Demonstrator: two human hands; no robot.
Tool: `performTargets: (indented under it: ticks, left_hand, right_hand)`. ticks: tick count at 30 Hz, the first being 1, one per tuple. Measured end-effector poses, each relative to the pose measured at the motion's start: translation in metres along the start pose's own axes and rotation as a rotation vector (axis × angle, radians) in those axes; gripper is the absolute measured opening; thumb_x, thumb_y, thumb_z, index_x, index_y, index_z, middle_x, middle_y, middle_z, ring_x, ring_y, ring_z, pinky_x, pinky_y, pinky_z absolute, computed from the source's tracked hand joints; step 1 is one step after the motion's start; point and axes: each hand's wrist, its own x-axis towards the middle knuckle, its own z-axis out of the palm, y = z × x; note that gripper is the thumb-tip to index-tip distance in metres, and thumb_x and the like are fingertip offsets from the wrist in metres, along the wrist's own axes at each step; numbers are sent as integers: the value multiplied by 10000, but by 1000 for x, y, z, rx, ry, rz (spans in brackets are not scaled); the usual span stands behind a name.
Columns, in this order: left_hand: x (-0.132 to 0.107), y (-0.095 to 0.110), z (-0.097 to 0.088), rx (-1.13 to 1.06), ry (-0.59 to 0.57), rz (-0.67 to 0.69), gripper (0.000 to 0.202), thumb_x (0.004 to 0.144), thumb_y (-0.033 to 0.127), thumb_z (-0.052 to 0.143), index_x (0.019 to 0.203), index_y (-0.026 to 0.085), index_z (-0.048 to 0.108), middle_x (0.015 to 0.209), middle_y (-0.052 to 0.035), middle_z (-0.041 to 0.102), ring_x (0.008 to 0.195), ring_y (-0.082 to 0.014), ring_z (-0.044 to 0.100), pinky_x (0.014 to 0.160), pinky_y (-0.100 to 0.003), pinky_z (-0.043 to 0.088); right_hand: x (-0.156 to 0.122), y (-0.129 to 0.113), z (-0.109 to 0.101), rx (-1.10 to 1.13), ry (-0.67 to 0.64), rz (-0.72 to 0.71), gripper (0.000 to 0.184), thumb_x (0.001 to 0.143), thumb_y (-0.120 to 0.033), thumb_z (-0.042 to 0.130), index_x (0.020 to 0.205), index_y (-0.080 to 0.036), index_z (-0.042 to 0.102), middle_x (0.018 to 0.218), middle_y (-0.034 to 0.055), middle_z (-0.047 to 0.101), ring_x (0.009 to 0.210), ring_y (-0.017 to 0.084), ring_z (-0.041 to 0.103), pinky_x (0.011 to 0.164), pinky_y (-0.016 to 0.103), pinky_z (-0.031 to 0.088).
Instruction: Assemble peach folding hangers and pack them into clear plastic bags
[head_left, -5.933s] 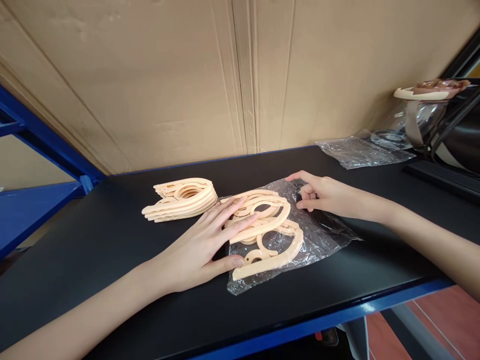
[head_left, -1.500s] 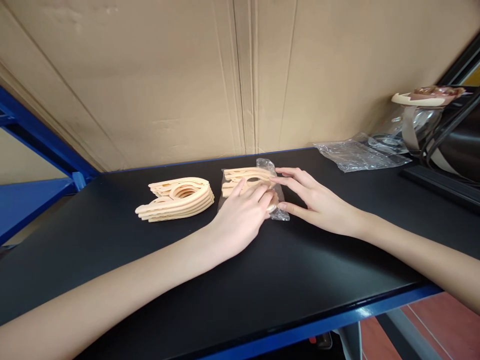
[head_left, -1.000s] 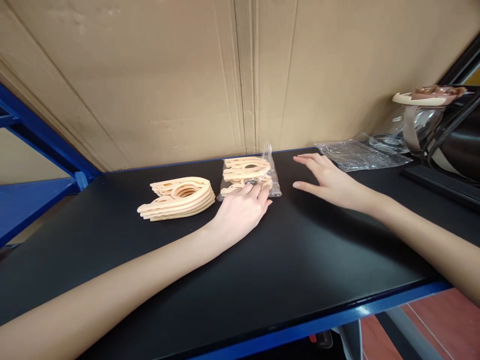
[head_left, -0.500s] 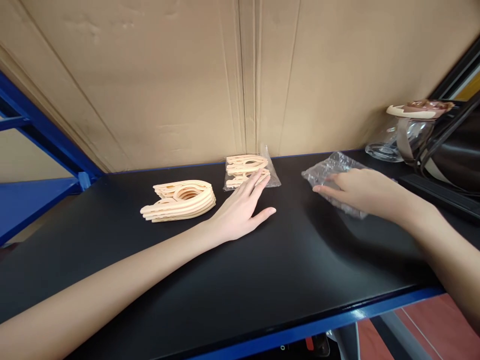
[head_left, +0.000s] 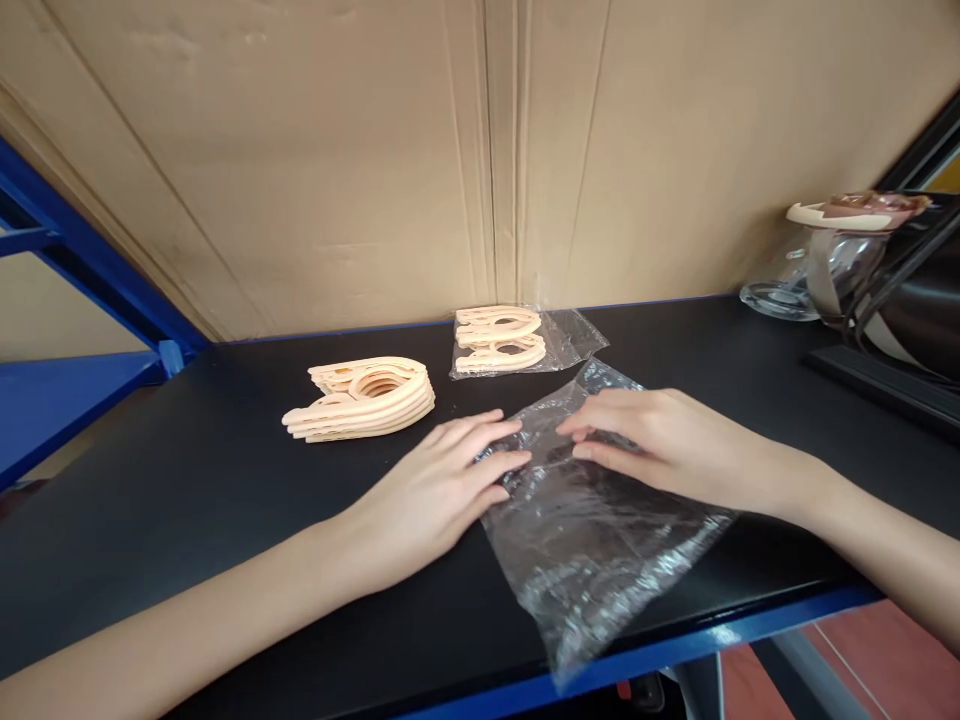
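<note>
A clear plastic bag lies crumpled across the middle of the dark tabletop, its lower corner hanging over the front edge. My left hand reaches its left side with fingers stretched out and apart, fingertips touching the film. From the right, my right hand has thumb and fingers bent together on the bag's upper part. Beyond my left hand lies a stack of cream folding hangers, unwrapped. Further back, a second clear bag encloses more cream hangers.
Brown cardboard walls off the back. At the far right stand a clear plastic container and a dark strapped object. Blue metal framing rises on the left, and a blue rail runs along the tabletop's front.
My right hand has brought the clear bag from the right to the middle, where it now lies spread out. My left hand has come back from the bagged hangers to the loose bag's edge.
</note>
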Motion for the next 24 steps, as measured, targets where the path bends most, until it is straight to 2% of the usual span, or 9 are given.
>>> performTargets:
  ticks: [1, 4, 6, 9, 11, 14, 18, 21, 24]
  left_hand:
    - [-2, -6, -2, 6, 14, -21, 299, 996, 241, 431, 1262, 224, 565, 1404, -72, 487, 1316, -258, 413, 1048, -431, 404]
    - [-5, -18, -8, 50, 56, -84, 230, 983, 264, 465, 1149, 226, 619, 1261, -51, 575, 1113, -227, 544, 963, -407, 457]
    - [-6, -20, -10, 116, 102, -115, 219, 975, 275, 472, 1098, 199, 636, 1155, -59, 616, 1014, -228, 572, 918, -413, 477]
    - [-8, -21, -9, 218, 189, -148, 271, 975, 212, 406, 1103, 142, 635, 1108, -94, 631, 982, -242, 590, 889, -419, 496]
    - [-10, -22, -7, 262, 192, -151, 327, 957, 140, 351, 1137, 120, 624, 1124, -110, 636, 1002, -255, 598, 886, -428, 504]
    - [-11, -25, -4, 245, 156, -153, 378, 933, 86, 315, 1172, 111, 607, 1125, -112, 657, 1024, -262, 610, 889, -432, 512]
    - [-7, -21, 2, 147, 189, -195, 330, 972, 149, 347, 1201, 115, 582, 1070, -96, 683, 968, -239, 638, 844, -398, 529]
    - [-2, -16, 5, 80, 208, -193, 291, 990, 190, 382, 1204, 149, 574, 1067, -69, 681, 930, -211, 636, 799, -362, 531]
    - [-1, -15, 5, 40, 207, -187, 275, 990, 181, 397, 1202, 166, 571, 1077, -50, 682, 937, -197, 631, 804, -345, 524]
  right_hand:
    - [1, 6, 1, -71, 29, 21, 279, 972, -367, 452, 1098, -221, 653, 1043, 34, 678, 899, 176, 636, 785, 315, 465]
    - [2, 19, 3, -74, -13, 33, 259, 956, -385, 483, 1089, -230, 642, 1028, 21, 674, 866, 157, 633, 749, 303, 473]
    - [2, 22, 2, -65, -22, 38, 254, 949, -388, 498, 1094, -234, 638, 992, 12, 678, 844, 150, 633, 728, 297, 474]
    - [2, 19, 1, -120, 40, 16, 238, 958, -353, 487, 1080, -218, 641, 928, 18, 680, 797, 150, 630, 699, 294, 468]
    - [2, 12, 3, -175, 107, -75, 238, 970, -334, 472, 1046, -191, 647, 898, 32, 674, 769, 148, 618, 672, 283, 456]
    - [0, -8, 13, -277, 207, -304, 270, 983, -328, 454, 978, -152, 658, 815, 37, 650, 724, 142, 580, 662, 278, 442]
    - [-7, -35, 37, -434, 277, -582, 347, 938, -440, 510, 915, -138, 678, 700, 23, 605, 612, 146, 495, 536, 288, 367]
    - [-11, -44, 51, -553, 326, -739, 192, 903, -295, 585, 932, -129, 677, 807, 47, 653, 657, 147, 530, 565, 295, 372]
    - [-13, -41, 51, -640, 339, -776, 96, 879, -185, 589, 921, -138, 661, 844, 52, 662, 687, 147, 545, 587, 299, 369]
